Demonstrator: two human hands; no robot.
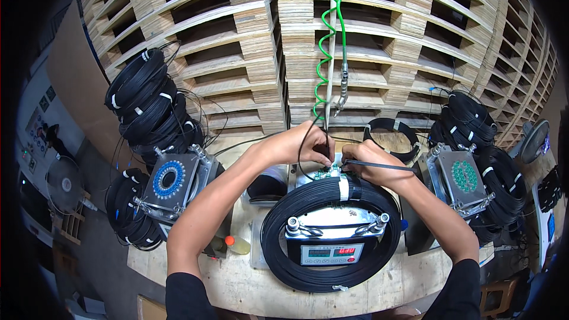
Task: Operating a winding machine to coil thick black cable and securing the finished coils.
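A coil of black cable (274, 234) lies around the front of a bench device with a small display panel (333, 254) and two metal clamps. White tape binds the coil at its top. Behind the tape sits a cluster of small green parts (323, 173). My left hand (313, 145) is above this cluster, thumb and fingers pinched together; what they grip is hidden. A thin cable loop hangs beside it. Close by on the right, my right hand (374, 163) is closed on a length of black cable (388, 167) that crosses its back.
Similar heated-looking plates stand left, with a blue ring (169, 179), and right, with green dots (464, 176). Cable coils (145, 106) are stacked at left and more coils (468, 120) at right. A bottle with an orange cap (238, 244) stands near the left device. A green air hose (323, 41) hangs before wooden pallets (222, 47).
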